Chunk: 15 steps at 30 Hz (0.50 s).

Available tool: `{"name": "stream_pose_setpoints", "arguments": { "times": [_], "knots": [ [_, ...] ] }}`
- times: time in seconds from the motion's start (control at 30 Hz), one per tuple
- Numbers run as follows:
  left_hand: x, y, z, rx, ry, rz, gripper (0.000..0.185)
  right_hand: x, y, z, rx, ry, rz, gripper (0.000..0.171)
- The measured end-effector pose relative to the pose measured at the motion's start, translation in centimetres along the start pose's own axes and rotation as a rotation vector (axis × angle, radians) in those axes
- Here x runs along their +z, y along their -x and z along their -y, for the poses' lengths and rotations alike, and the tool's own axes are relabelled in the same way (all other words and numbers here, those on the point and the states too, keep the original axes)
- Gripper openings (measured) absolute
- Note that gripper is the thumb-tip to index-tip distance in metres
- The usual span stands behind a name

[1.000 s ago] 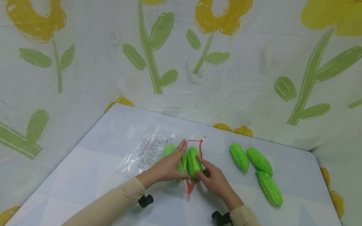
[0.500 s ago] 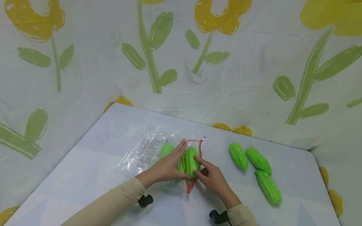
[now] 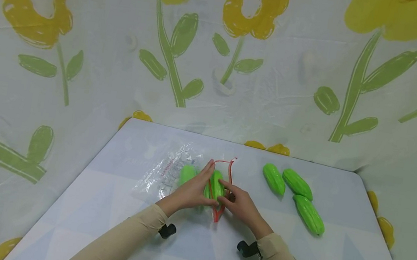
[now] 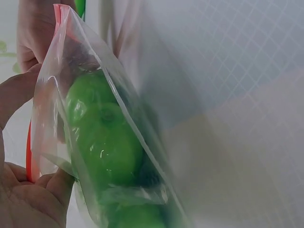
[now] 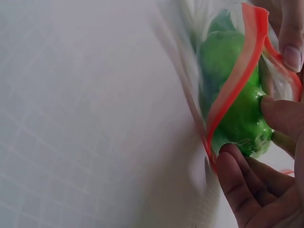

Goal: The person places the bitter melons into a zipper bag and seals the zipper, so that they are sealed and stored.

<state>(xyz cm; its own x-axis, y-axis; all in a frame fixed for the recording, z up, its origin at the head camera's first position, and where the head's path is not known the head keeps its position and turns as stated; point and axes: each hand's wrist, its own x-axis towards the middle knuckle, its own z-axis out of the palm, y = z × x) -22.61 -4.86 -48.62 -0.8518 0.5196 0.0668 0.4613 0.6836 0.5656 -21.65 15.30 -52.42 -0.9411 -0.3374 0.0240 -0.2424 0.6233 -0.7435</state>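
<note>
At the table's [image 3: 108,205] centre the left hand [image 3: 192,192] pinches the red-edged mouth of a clear bag [image 3: 170,171], thumb and fingers on the plastic. From 3 o'clock the right hand [image 3: 239,204] grips a green gourd [image 3: 217,184] by its end, fingertips [image 5: 273,111] pressed on it; the gourd sits mostly inside the bag's mouth. Another gourd [image 3: 187,173] lies deeper in, at 9 o'clock. Three loose gourds [image 3: 296,192] lie together at 3 o'clock, well apart from the hands.

Both hands meet at a clear zip bag [image 3: 169,173]: left hand [image 3: 192,190] grips its red-edged mouth, right hand [image 3: 239,204] pushes a green gourd [image 3: 217,184] inside. Three gourds [image 3: 296,192] lie right.
</note>
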Motion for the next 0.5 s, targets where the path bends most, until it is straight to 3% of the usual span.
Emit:
{"name": "stream_pose_setpoints", "arguments": {
  "times": [0.5],
  "knots": [
    [-0.19, 0.39, 0.23, 0.020, 0.025, -0.012, 0.115, -0.51, 0.60, 0.28, -0.006, 0.009, -0.005, 0.055]
  ]
}}
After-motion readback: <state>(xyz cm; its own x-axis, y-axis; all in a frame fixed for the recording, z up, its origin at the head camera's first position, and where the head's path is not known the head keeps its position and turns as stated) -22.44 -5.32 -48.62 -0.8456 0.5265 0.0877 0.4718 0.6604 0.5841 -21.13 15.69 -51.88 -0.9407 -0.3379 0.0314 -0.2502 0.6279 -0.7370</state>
